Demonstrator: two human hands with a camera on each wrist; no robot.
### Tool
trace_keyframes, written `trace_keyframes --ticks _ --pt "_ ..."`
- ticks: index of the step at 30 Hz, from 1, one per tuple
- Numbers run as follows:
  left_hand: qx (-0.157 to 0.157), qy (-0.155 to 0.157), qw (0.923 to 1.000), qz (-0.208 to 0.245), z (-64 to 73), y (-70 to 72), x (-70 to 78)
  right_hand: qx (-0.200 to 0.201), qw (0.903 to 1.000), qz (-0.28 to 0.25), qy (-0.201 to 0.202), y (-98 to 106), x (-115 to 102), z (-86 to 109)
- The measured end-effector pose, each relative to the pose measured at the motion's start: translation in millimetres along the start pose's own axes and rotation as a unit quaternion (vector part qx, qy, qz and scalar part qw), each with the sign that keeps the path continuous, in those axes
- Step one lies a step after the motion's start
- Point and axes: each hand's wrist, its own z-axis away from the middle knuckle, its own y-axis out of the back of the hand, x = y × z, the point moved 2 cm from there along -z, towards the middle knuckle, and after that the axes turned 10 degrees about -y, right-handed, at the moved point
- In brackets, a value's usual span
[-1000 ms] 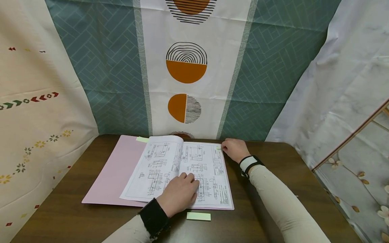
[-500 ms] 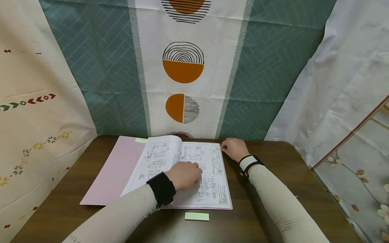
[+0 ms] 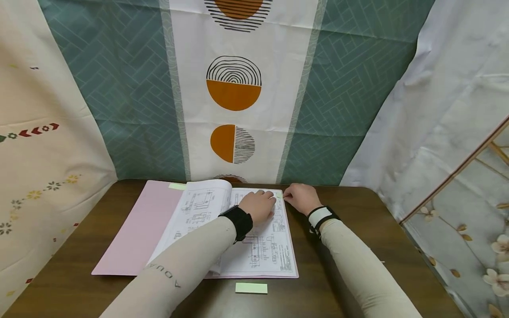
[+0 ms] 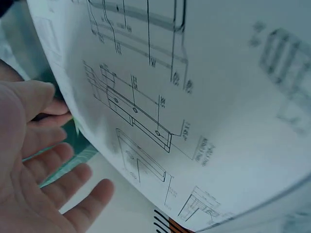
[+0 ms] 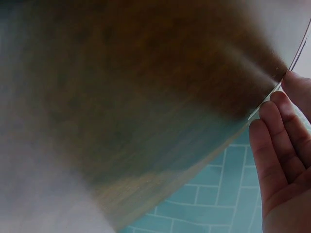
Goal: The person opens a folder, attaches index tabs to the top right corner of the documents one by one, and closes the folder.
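An open pink folder (image 3: 133, 234) lies on the table, with printed technical drawing pages (image 3: 284, 258) spread in it. At the top right corner of the right-hand page is a small light green sticky note (image 3: 279, 194). My right hand (image 3: 303, 198) pinches its outer end at the page edge; in the right wrist view the fingertips meet along that edge. My left hand (image 3: 258, 205) is over the upper part of the same page, just left of the note. In the left wrist view its fingers (image 4: 77, 179) are spread and fairly straight, holding nothing.
A pad of light green sticky notes (image 3: 251, 288) lies on the brown table (image 3: 338, 282) in front of the folder. Another green sticky note (image 3: 177, 186) sits at the folder's top edge. Patterned curtains (image 3: 234, 132) hang behind and on both sides.
My left hand has moved from the lower middle of the pages up to the top right corner beside the sticky note. The right hand stays at that corner. The head view has shifted slightly.
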Motion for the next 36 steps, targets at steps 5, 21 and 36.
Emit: trace_keyframes --ticks 5,21,36 --pt "-0.015 0.001 0.9999 0.001 -12.8 -4.5 -3.9 -0.001 1.0000 0.000 -0.002 0 -3 0.7" --pt "-0.061 -0.020 0.9965 0.053 -20.7 -19.6 -5.9 -0.011 0.9999 -0.003 -0.008 -1 -4 3.5" --pt "-0.052 0.032 0.9942 0.088 -21.2 -1.3 -8.2 -0.014 0.9998 0.001 -0.012 6 -4 0.0"
